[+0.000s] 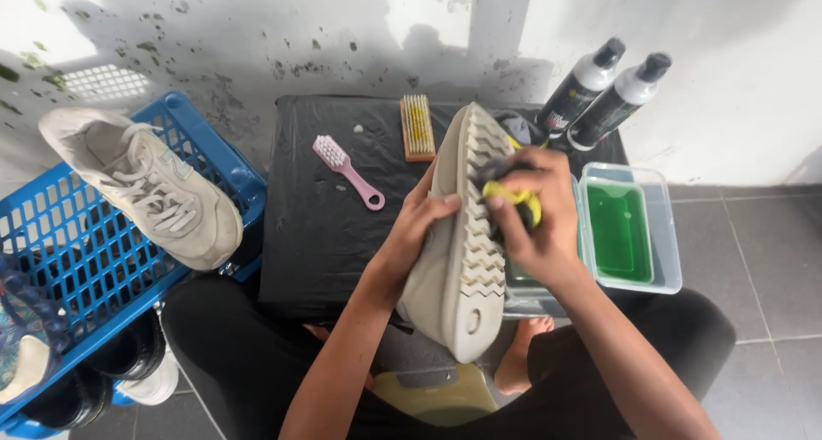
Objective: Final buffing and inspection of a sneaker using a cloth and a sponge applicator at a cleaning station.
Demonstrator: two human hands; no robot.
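Black worktop (317,234) crowded. Shoe (458,234) held sole-up over its right half, above lap. Left hand (411,234) clamped on shoe's side; right hand (535,222) closed round yellow brush (518,196), pressing on tread. Hard stroke may twist shoe loose. Tub (664,234) of green liquid just beside right hand: elbow knock, spill. Two bottles (604,93) upright behind, near edge, could topple.

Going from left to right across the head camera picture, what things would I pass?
Blue basket → beige sneaker → pink brush → left hand → upturned shoe sole → right hand with yellow brush → clear tub of green liquid.
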